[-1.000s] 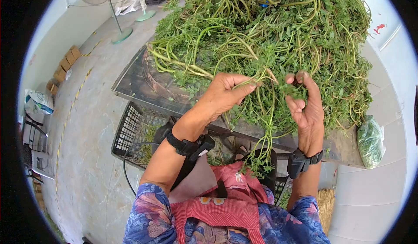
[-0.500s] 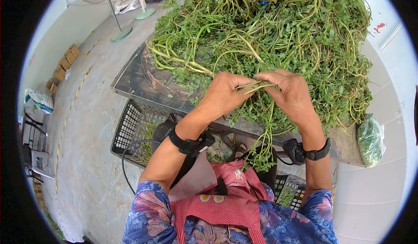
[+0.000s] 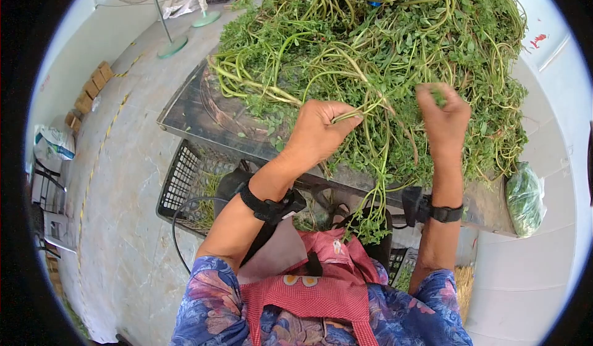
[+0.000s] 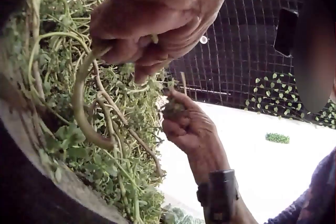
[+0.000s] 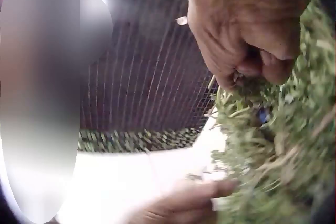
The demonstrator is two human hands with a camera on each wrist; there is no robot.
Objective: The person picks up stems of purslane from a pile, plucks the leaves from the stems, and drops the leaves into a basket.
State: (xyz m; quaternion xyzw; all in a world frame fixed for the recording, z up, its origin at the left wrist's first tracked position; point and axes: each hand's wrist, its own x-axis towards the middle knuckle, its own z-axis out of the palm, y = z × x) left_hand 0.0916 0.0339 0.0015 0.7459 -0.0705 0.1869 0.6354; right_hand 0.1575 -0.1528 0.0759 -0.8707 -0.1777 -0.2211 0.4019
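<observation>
My left hand [image 3: 320,131] pinches a few leafy green stems [image 3: 374,106], purslane by their look, between thumb and fingers over the table's front edge. Their leafy ends hang below the edge. In the left wrist view a thick cut stem [image 4: 79,98] curves down from this hand. My right hand [image 3: 447,118] is apart to the right, its fingers curled round a small clump of leafy tips [image 4: 176,109]. Behind both hands rises a big tangled heap of the same greens [image 3: 395,55].
The dark table [image 3: 185,120] shows bare at its left corner. Under it stands a black plastic crate [image 3: 179,182] with stems inside. A plastic bag of greens [image 3: 525,199] sits at the right corner. Farther off are a standing fan [image 3: 172,48] and cardboard boxes [image 3: 91,89].
My right hand came in to the stems at the left hand half a second ago, then drew away to the right with leafy tips. The left hand has kept its place and grip.
</observation>
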